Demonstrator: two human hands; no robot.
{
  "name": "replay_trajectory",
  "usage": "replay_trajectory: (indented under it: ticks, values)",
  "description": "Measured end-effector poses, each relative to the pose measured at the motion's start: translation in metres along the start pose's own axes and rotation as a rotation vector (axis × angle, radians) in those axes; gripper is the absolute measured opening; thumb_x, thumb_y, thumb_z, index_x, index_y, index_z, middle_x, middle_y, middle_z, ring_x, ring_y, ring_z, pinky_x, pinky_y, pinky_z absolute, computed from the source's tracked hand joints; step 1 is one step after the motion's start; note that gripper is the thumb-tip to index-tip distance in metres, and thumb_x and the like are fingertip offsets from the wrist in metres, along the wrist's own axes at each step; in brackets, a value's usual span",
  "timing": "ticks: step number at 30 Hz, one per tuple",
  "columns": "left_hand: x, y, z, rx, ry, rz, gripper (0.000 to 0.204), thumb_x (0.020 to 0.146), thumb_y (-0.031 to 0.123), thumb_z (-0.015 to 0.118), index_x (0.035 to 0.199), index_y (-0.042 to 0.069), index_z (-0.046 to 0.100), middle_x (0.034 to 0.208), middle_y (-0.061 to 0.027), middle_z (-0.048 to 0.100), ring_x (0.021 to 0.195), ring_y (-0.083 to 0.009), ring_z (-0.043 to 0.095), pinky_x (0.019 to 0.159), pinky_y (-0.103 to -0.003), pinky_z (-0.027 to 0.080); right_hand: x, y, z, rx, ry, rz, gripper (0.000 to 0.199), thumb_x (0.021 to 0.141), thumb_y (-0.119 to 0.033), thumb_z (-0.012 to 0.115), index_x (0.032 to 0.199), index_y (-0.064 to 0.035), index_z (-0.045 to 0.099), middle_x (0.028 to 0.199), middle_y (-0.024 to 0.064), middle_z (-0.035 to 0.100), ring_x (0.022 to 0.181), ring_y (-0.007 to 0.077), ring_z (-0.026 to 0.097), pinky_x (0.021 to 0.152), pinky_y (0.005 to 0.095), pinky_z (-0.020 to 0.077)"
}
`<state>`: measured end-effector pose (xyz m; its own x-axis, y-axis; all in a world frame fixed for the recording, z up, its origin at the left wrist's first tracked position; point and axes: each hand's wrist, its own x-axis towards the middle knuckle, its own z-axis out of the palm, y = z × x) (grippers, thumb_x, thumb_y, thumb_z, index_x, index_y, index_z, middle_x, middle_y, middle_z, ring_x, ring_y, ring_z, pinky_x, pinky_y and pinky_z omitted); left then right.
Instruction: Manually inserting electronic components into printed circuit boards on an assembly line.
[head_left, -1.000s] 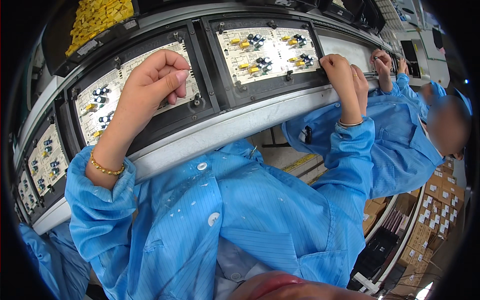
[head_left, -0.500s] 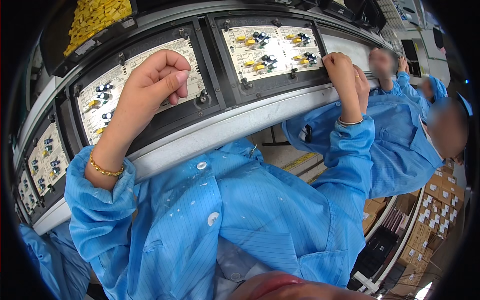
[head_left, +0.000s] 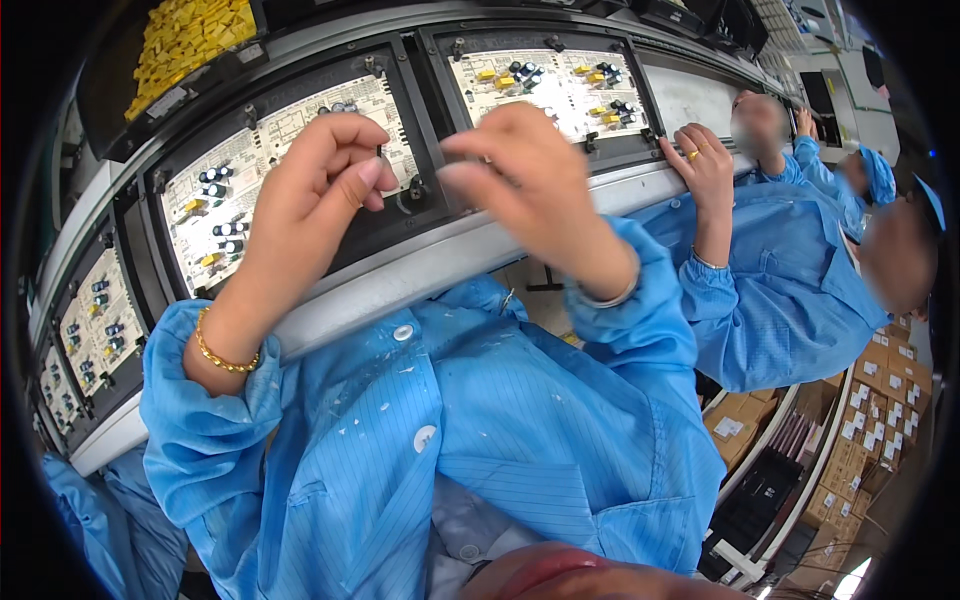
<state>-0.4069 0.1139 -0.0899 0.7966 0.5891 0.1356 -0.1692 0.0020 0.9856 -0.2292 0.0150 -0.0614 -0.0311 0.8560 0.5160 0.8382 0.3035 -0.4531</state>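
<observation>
My left hand (head_left: 305, 200) hovers over the right part of a pale circuit board (head_left: 280, 132) in a black frame. Its fingers are curled and the thumb presses toward them; a small dark piece seems to show at the fingertips, too small to name. Close by on the right, my right hand (head_left: 545, 185) is smeared by motion above the divider between two frames, its fingertips pointing toward the left hand. Whether it holds anything is unclear. Black capacitors (head_left: 230, 237) and yellow blocks stand on the board. A second board (head_left: 475, 98) lies behind my right hand, partly covered.
A black bin of small yellow parts (head_left: 195, 50) stands at the far left. A metal rail (head_left: 400, 283) runs along the near edge. On the right, a co-worker's hand (head_left: 708, 170) rests by the line. More boards (head_left: 98, 318) continue left; cartons (head_left: 865, 425) are stacked at right.
My right hand has moved left from the right end of the second board to beside my left hand. My left hand has shifted slightly right. The co-worker's hand now shows fully.
</observation>
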Motion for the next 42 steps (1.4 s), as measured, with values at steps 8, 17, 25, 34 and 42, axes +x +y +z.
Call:
replay_trajectory:
  ticks: [8, 17, 25, 34, 42]
  values:
    - [-0.011, -0.003, 0.003, 0.206, 0.102, 0.14, 0.027, 0.087, 0.0, 0.045, 0.112, 0.001, 0.038, 0.08, -0.0104, 0.059, 0.07, -0.0147, 0.057, 0.062, -0.025, 0.046, 0.001, -0.012, 0.039, 0.25, 0.089, -0.015, 0.013, 0.072, -0.003, 0.065, 0.084, -0.0011, 0.062, 0.077, 0.0086, 0.054, 0.067, 0.0184, 0.053, 0.057, 0.0261, 0.0426]
    - [-0.008, 0.009, 0.028, 0.511, 0.061, 0.294, 0.031, 0.084, -0.005, 0.043, 0.114, 0.003, 0.039, 0.083, -0.016, 0.059, 0.075, -0.0258, 0.061, 0.065, -0.031, 0.048, -0.006, -0.01, 0.028, 0.124, 0.201, -0.1, 0.014, 0.07, 0.0, 0.065, 0.083, -0.0008, 0.061, 0.079, 0.0096, 0.054, 0.066, 0.0202, 0.053, 0.055, 0.0274, 0.0426]
    - [-0.01, 0.01, 0.027, 0.595, -0.003, 0.409, 0.047, 0.081, -0.009, 0.042, 0.126, 0.003, 0.033, 0.088, -0.0199, 0.059, 0.08, -0.0318, 0.06, 0.07, -0.035, 0.048, -0.008, -0.013, 0.028, 0.088, 0.223, -0.044, 0.013, 0.07, 0.001, 0.064, 0.082, -0.0007, 0.059, 0.077, 0.0094, 0.053, 0.066, 0.0211, 0.052, 0.056, 0.0278, 0.0427]
    - [-0.011, 0.006, 0.025, 0.652, -0.075, 0.394, 0.05, 0.077, -0.008, 0.049, 0.124, 0.003, 0.036, 0.092, -0.0173, 0.059, 0.084, -0.0318, 0.058, 0.073, -0.037, 0.046, -0.014, 0.113, -0.137, -0.137, 0.511, 0.382, 0.014, 0.082, -0.017, 0.061, 0.087, -0.0042, 0.064, 0.07, -0.0053, 0.055, 0.064, 0.0014, 0.046, 0.055, 0.0163, 0.0356]
    - [-0.014, 0.01, 0.012, 0.69, -0.127, 0.359, 0.038, 0.076, -0.006, 0.051, 0.113, 0.002, 0.047, 0.087, -0.0127, 0.058, 0.08, -0.0277, 0.056, 0.071, -0.035, 0.045, -0.031, 0.271, -0.25, -0.618, -0.136, 0.486, 0.016, 0.078, -0.015, 0.059, 0.085, -0.0025, 0.066, 0.071, 0.0077, 0.061, 0.067, 0.015, 0.056, 0.059, 0.0264, 0.0422]
